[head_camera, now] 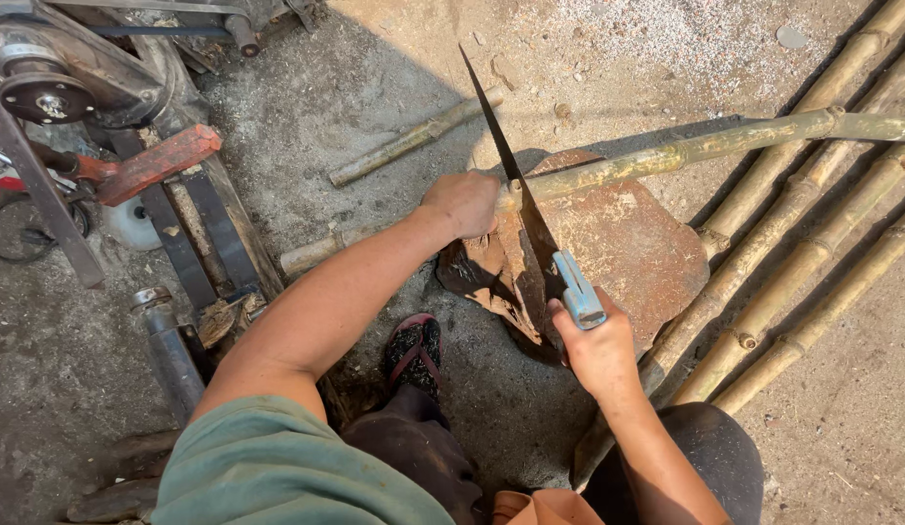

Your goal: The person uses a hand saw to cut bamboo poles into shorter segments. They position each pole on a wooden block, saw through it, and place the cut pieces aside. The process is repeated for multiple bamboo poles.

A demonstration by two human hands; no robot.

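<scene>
My left hand grips a long greenish bamboo pole and presses it down onto a reddish-brown rock slab. My right hand holds the light blue handle of a hand saw. Its thin dark blade crosses the pole just right of my left hand and points up and away from me. The pole runs from lower left to the right edge of the view.
Several bamboo poles lie in a row on the right. A short bamboo piece lies behind my left hand. A metal machine with a wheel and an orange-handled tool stand at left. My sandalled foot rests on the ground.
</scene>
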